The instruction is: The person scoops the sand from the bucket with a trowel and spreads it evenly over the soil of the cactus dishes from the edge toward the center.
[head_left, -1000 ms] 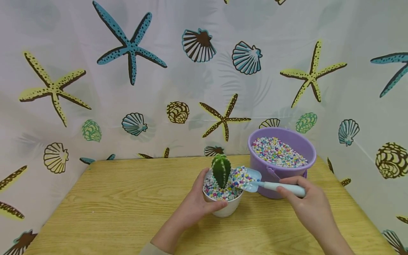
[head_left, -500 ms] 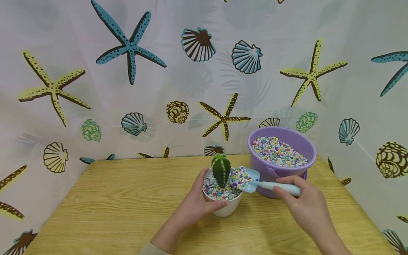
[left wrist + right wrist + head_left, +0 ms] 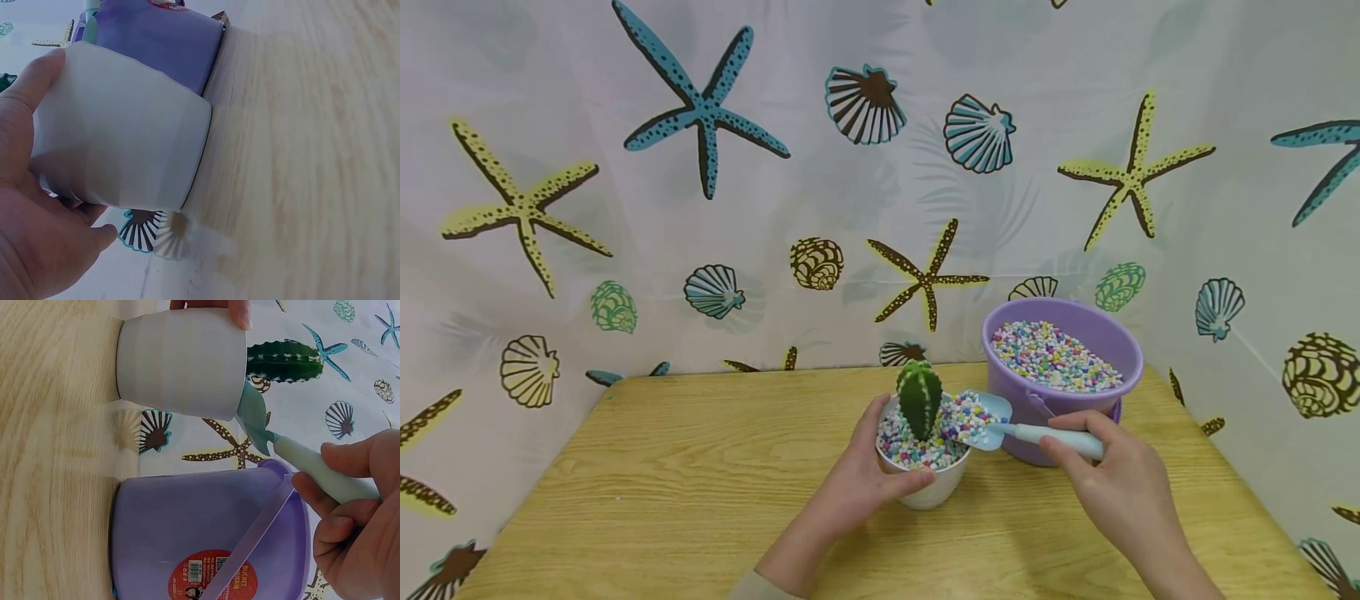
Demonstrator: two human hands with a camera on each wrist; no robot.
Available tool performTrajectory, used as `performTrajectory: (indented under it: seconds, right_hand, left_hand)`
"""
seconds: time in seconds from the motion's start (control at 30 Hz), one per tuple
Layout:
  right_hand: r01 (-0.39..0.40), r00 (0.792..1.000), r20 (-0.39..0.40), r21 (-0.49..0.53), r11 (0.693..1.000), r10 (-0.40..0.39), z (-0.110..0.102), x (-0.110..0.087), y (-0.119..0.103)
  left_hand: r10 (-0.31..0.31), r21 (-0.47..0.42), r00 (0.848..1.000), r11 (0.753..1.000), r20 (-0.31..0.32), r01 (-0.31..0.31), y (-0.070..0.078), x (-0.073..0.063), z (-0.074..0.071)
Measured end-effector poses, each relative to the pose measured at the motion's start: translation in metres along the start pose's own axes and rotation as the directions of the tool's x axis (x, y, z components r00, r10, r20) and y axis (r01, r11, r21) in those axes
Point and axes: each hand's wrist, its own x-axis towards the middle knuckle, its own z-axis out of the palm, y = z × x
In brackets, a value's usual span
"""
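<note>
A white flowerpot (image 3: 934,490) stands on the table, filled with small multicoloured pebbles around a green cactus (image 3: 919,402). My left hand (image 3: 859,483) grips the pot from its left side, thumb at the near rim and fingers round the far side. In my right hand (image 3: 1120,479) is a pale blue toy shovel (image 3: 992,408), held by its handle. Pebbles (image 3: 964,418) lie heaped on its blade, whose tip reaches over the pot's right rim beside the cactus. The right wrist view shows the blade (image 3: 254,412) at the pot's rim, with fingers curled round the handle.
Right behind the shovel stands a purple bucket (image 3: 1026,392) holding many of the same pebbles, its handle hanging down the side. The wooden table (image 3: 700,467) backs onto a white curtain (image 3: 760,208) printed with starfish and shells.
My right hand and the shovel have shifted slightly left toward the cactus. The left hand keeps its hold on the flowerpot, which has barely moved.
</note>
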Motion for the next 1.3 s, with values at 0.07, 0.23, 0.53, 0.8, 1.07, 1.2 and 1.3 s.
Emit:
performTrajectory:
  seconds: [0.07,0.23,0.53,0.8,1.07,1.2,1.3]
  right_hand:
    - [0.004,1.000,-0.003,-0.007,1.000,-0.005,0.000,0.000,-0.001]
    - [0.041,0.999,-0.019,-0.038,0.998,-0.041,0.000,0.001,-0.002]
    - [0.117,0.991,-0.059,-0.097,0.988,-0.123,0.002,0.002,-0.005]
    - [0.165,0.981,-0.087,-0.123,0.979,-0.176,0.004,0.003,-0.007]
    - [0.204,0.969,-0.109,-0.150,0.968,-0.221,0.005,0.003,-0.009]
    - [0.233,0.957,-0.134,-0.170,0.958,-0.256,0.006,0.003,-0.010]
    - [0.242,0.952,-0.144,-0.180,0.953,-0.269,0.006,0.003,-0.011]
  left_hand:
    - [0.001,-0.002,1.000,1.000,-0.006,-0.001,0.000,0.000,0.000]
    - [-0.010,0.007,1.000,1.000,-0.028,0.010,0.002,0.001,0.003]
    - [-0.020,0.014,0.997,1.000,-0.081,0.021,0.001,0.001,0.009]
    - [-0.043,-0.018,0.995,0.999,-0.088,0.042,0.002,0.001,0.007]
    - [-0.070,-0.156,0.997,0.985,0.035,0.075,0.000,-0.001,-0.009]
    - [-0.072,-0.129,0.997,0.989,0.014,0.073,0.000,0.000,-0.008]
    - [-0.072,-0.112,0.997,0.991,-0.008,0.071,0.001,0.000,-0.005]
